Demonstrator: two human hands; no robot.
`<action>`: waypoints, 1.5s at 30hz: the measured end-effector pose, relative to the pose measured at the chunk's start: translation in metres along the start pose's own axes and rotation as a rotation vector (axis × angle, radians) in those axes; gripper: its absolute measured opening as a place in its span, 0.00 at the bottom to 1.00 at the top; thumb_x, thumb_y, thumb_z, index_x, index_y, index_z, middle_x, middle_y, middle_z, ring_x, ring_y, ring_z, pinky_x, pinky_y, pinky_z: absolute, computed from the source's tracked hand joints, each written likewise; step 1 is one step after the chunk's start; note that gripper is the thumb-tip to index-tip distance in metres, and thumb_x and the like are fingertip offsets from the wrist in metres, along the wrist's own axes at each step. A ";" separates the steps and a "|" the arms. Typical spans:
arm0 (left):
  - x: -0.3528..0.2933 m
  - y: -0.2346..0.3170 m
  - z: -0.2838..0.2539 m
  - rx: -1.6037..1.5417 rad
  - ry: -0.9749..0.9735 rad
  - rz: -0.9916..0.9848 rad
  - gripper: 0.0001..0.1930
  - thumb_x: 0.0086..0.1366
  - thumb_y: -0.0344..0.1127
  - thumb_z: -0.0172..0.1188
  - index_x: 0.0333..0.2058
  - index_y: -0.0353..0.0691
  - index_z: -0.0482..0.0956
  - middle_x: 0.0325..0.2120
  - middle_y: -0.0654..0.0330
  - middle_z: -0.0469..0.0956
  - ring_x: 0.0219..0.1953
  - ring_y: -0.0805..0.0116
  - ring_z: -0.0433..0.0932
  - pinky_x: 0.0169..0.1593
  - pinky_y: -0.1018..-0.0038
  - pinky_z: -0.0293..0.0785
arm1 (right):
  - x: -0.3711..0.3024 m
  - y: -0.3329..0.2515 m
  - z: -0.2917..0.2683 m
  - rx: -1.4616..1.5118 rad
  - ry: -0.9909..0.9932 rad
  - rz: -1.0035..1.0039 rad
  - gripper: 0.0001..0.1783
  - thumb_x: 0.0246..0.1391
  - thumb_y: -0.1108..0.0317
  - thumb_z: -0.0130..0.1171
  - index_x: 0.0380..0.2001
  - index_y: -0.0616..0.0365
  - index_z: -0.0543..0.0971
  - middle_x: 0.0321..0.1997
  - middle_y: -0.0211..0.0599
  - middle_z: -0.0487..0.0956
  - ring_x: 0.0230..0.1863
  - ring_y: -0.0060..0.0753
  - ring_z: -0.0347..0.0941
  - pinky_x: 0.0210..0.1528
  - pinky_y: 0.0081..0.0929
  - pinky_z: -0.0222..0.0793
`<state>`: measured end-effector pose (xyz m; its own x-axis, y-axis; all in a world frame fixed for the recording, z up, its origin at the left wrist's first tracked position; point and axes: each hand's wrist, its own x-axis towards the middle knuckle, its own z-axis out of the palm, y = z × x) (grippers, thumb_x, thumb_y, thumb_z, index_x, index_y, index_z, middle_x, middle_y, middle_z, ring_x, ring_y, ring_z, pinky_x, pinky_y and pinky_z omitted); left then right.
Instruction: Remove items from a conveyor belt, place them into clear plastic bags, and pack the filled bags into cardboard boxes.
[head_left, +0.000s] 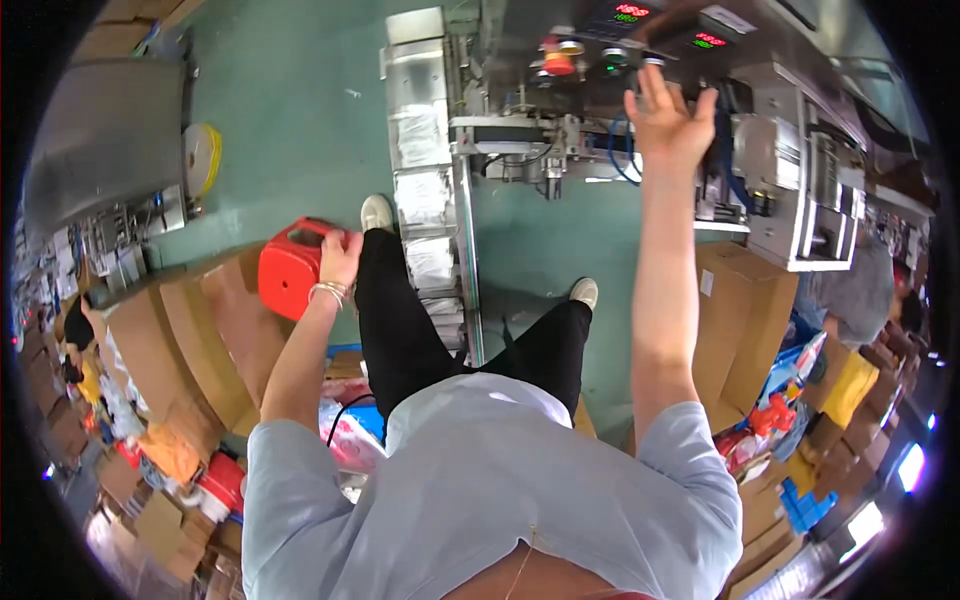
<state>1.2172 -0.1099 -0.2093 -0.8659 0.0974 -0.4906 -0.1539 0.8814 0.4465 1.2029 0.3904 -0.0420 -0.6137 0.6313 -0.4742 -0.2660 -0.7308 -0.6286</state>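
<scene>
My left hand [340, 258], with bracelets at the wrist, is closed on the edge of a red plastic stool [287, 282] beside my left leg. My right arm stretches far forward to a machine's control panel [594, 28]. Fingers spread, my right hand [672, 122] holds nothing. One fingertip is at a pale round push button [653, 62]; whether it presses the button I cannot tell. Left of that button sit a green-lit button [614, 60] and a red knob-shaped button [558, 64]. Two small digital displays glow on the panel.
Between my legs and ahead runs a narrow metal track [420, 130] with several clear-wrapped packs. Machine arms with clamps [552, 172] hang right of it. Cardboard boxes stand at left [225, 330] and right [742, 320]. A yellow-rimmed reel [203, 160] is at far left; a person [858, 290] is at far right.
</scene>
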 end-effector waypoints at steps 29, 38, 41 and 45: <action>0.217 0.083 0.131 0.422 0.147 0.694 0.13 0.55 0.28 0.48 0.39 0.37 0.73 0.42 0.51 0.72 0.50 0.55 0.68 0.53 0.66 0.65 | 0.103 0.107 -0.274 -2.694 -0.084 -0.541 0.31 0.47 0.69 0.52 0.55 0.61 0.58 0.62 0.46 0.55 0.63 0.47 0.49 0.63 0.43 0.45; 0.210 0.076 0.129 0.114 0.329 0.756 0.10 0.58 0.30 0.48 0.37 0.34 0.73 0.39 0.50 0.74 0.41 0.53 0.72 0.43 0.63 0.69 | 0.135 0.122 -0.275 -3.037 0.022 -0.747 0.24 0.49 0.71 0.44 0.52 0.59 0.65 0.57 0.42 0.61 0.60 0.42 0.55 0.60 0.61 0.42; 0.201 0.089 0.127 -0.100 0.284 0.455 0.09 0.57 0.30 0.51 0.36 0.33 0.73 0.31 0.52 0.76 0.30 0.56 0.74 0.34 0.67 0.70 | 0.143 0.120 -0.287 -2.953 0.076 -0.861 0.24 0.48 0.70 0.44 0.52 0.60 0.65 0.57 0.42 0.61 0.59 0.43 0.57 0.59 0.63 0.43; 0.194 0.098 0.125 -0.625 0.315 0.263 0.09 0.56 0.32 0.55 0.34 0.33 0.74 0.20 0.59 0.72 0.19 0.67 0.69 0.25 0.74 0.65 | 0.141 0.121 -0.290 -2.877 0.049 -0.991 0.22 0.49 0.69 0.45 0.50 0.60 0.66 0.57 0.41 0.61 0.58 0.42 0.58 0.59 0.62 0.43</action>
<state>1.0942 0.0530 -0.3546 -0.9923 0.0489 -0.1135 -0.0835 0.4113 0.9077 1.2995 0.4657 -0.3636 -0.9223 0.3840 0.0429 0.3403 0.7548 0.5607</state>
